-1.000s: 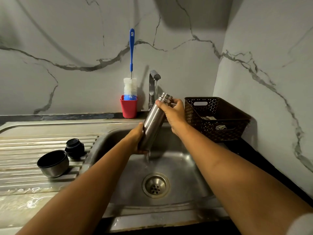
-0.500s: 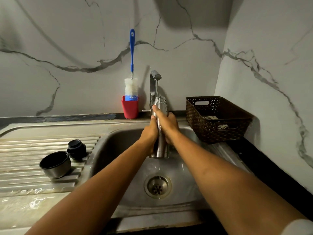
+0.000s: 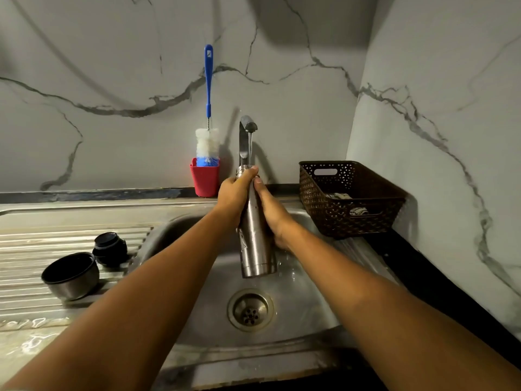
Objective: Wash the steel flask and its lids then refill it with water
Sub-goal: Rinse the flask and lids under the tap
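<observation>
Marble-veined walls corner a stainless steel sink [image 3: 310, 306], where left hand [image 3: 236, 190] and right hand [image 3: 270, 214] both clasp the upright cylindrical steel flask [image 3: 255, 249] under the running chrome tap [image 3: 244, 136], above the open basin, its round steel cup lid [image 3: 70, 275] and black stopper lid [image 3: 110, 248] lying well clear on the ribbed drainboard [image 3: 42, 238] at left.

Left hand [image 3: 235, 190] hid the neck of the steel flask [image 3: 255, 244]; at three o'clock from it, items inside the brown basket [image 3: 349, 221] were too dim to identify.

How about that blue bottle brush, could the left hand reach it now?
Probably yes, once freed: the left hand grips the flask near its neck, and the brush stands in the red cup beside it, nothing between.
</observation>
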`<state>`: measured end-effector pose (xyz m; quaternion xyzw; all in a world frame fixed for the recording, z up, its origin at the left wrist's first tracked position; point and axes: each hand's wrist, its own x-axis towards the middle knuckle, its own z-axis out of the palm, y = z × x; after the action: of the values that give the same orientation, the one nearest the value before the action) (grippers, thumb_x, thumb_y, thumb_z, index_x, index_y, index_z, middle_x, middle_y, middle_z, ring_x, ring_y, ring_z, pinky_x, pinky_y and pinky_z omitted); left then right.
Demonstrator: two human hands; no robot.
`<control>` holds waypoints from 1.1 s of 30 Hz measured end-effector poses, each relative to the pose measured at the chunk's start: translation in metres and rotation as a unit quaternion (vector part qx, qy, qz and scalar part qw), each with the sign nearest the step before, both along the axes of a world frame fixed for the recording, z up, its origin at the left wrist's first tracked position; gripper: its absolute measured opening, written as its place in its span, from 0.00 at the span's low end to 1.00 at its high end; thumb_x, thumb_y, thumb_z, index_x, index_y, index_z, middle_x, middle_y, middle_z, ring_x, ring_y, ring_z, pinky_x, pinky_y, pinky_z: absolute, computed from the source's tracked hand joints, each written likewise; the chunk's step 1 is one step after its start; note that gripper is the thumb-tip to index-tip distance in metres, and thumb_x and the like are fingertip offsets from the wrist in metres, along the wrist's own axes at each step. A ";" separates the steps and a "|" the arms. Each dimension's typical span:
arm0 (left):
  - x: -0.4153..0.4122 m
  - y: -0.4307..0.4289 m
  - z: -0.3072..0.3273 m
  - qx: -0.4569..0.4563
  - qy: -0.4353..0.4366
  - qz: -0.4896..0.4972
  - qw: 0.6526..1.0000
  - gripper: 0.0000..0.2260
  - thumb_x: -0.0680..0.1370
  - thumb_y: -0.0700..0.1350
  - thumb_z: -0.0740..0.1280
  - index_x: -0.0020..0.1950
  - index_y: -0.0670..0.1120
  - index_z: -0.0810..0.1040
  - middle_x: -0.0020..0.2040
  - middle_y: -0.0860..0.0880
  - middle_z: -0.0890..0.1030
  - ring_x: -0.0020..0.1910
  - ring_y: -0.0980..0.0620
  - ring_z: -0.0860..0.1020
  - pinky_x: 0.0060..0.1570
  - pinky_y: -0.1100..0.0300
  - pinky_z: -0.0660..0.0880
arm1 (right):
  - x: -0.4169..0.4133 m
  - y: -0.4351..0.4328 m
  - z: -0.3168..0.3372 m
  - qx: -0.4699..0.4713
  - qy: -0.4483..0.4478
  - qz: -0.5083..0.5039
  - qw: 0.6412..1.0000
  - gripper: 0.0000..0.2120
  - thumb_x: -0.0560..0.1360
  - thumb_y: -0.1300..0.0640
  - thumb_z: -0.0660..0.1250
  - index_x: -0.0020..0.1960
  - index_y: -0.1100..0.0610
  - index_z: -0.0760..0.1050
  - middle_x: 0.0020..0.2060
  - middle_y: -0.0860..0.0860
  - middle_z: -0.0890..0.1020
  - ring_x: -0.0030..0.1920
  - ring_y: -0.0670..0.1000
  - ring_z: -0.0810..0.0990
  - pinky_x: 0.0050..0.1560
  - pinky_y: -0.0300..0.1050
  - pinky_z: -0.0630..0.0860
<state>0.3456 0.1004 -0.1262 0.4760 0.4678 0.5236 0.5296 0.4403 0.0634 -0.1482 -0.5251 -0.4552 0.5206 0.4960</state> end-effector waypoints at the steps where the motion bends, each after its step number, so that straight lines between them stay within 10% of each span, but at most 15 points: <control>1: 0.002 0.001 -0.001 0.025 0.019 0.015 0.999 0.22 0.77 0.59 0.73 0.59 0.42 0.81 0.50 0.42 0.86 0.49 0.43 0.86 0.50 0.50 0.83 | -0.003 0.001 -0.002 0.009 0.004 -0.024 1.000 0.31 0.78 0.28 0.57 0.58 0.51 0.84 0.47 0.55 0.88 0.49 0.56 0.88 0.58 0.55 0.83; 8: 0.017 -0.018 -0.025 0.159 0.054 0.022 0.985 0.05 0.85 0.54 0.62 0.59 0.65 0.72 0.57 0.52 0.81 0.60 0.50 0.80 0.64 0.48 0.77 | -0.011 0.010 -0.006 0.037 -0.054 -0.139 0.988 0.35 0.74 0.25 0.53 0.58 0.50 0.82 0.49 0.53 0.86 0.49 0.55 0.85 0.58 0.58 0.82; 13: 0.005 -0.017 -0.018 0.061 -0.050 0.004 0.997 0.21 0.80 0.59 0.70 0.63 0.44 0.81 0.50 0.44 0.86 0.51 0.45 0.86 0.49 0.53 0.83 | 0.003 0.002 0.002 0.017 -0.031 -0.010 0.999 0.31 0.76 0.26 0.60 0.58 0.50 0.85 0.48 0.56 0.88 0.50 0.57 0.87 0.58 0.57 0.83; 17: -0.004 -0.018 -0.007 -0.037 -0.126 -0.034 0.991 0.23 0.74 0.63 0.74 0.56 0.45 0.85 0.46 0.43 0.88 0.46 0.46 0.88 0.50 0.50 0.84 | 0.010 -0.001 0.003 0.010 -0.032 0.058 0.998 0.32 0.73 0.26 0.64 0.61 0.50 0.83 0.50 0.57 0.88 0.51 0.58 0.87 0.57 0.56 0.84; 26: 0.011 -0.023 -0.001 -0.086 -0.122 -0.021 0.989 0.23 0.84 0.64 0.58 0.56 0.48 0.83 0.50 0.45 0.87 0.51 0.46 0.85 0.52 0.51 0.81 | 0.012 0.003 -0.016 0.173 -0.387 -0.109 0.899 0.25 0.79 0.33 0.61 0.63 0.53 0.68 0.50 0.53 0.84 0.46 0.55 0.84 0.46 0.53 0.82; 33: 0.001 -0.037 -0.006 -0.079 -0.130 -0.017 0.988 0.29 0.84 0.67 0.50 0.60 0.47 0.80 0.48 0.50 0.84 0.48 0.52 0.82 0.42 0.58 0.74 | 0.019 0.016 -0.013 0.082 -0.308 -0.029 0.947 0.32 0.70 0.45 0.79 0.68 0.53 0.70 0.58 0.52 0.82 0.51 0.49 0.81 0.53 0.48 0.80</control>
<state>0.3465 0.0635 -0.1323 0.3682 0.4265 0.5332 0.6311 0.4593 0.0790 -0.1612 -0.6299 -0.6119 0.2798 0.3880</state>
